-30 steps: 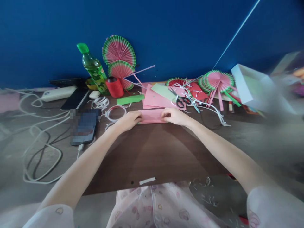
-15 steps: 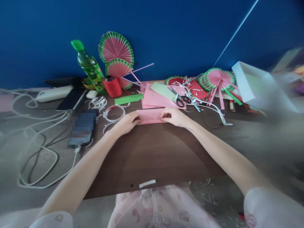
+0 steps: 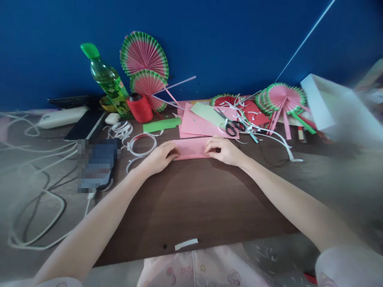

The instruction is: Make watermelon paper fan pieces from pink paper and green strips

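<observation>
A folded strip of pink paper (image 3: 191,147) lies on the dark brown table (image 3: 191,199). My left hand (image 3: 158,157) pinches its left end, fingers pressed onto the fold. My right hand (image 3: 223,150) grips the right end, fingers curled over the paper's edge. Both forearms reach in from the bottom corners. Behind the strip lie more pink sheets (image 3: 200,125) and a pale green sheet (image 3: 208,113).
Black-handled scissors (image 3: 230,126) lie among paper scraps. Watermelon paper fans (image 3: 145,54) lean on the blue wall, with more fans (image 3: 283,97) at right. A green bottle (image 3: 106,79), red thread spool (image 3: 139,107), tape rings (image 3: 142,143), a phone (image 3: 97,163) and white cables (image 3: 36,191) sit left.
Both hands stay on the pink strip with small finger shifts. The camera has tilted slightly, moving the scene a little in the picture.
</observation>
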### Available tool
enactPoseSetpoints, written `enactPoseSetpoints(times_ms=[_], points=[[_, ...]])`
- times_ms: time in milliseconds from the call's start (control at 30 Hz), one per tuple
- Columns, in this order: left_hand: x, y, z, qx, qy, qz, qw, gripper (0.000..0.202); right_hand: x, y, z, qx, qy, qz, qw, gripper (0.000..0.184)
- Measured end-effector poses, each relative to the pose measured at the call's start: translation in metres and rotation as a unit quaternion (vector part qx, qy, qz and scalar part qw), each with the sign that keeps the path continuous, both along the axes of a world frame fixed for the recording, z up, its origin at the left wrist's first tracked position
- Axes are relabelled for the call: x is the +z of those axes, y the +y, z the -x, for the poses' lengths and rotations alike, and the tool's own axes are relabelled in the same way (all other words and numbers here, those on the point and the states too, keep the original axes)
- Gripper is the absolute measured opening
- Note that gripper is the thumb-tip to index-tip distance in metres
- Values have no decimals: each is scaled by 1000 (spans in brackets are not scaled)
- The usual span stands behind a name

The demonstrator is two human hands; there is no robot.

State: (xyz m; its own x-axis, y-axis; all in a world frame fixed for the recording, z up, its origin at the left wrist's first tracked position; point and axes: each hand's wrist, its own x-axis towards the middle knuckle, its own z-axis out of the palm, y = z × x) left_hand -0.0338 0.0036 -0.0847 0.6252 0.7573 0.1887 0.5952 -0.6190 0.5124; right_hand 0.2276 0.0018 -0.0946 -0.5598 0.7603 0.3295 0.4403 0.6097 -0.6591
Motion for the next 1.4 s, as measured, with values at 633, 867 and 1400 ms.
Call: enactPoseSetpoints(times_ms=[633,867,1400], points=[[1,-1,-3,-46,134,-7,990,62,-5,6,-1,48,-111,-4,993,41],[-1,-9,-3,-34,116,-65,991,52,-4,6,-1,50,-114,-20,992,37],[-8,-19,-8,13,66,-261,963,27,-7,-8,3,19,-65,-172,983,23]])
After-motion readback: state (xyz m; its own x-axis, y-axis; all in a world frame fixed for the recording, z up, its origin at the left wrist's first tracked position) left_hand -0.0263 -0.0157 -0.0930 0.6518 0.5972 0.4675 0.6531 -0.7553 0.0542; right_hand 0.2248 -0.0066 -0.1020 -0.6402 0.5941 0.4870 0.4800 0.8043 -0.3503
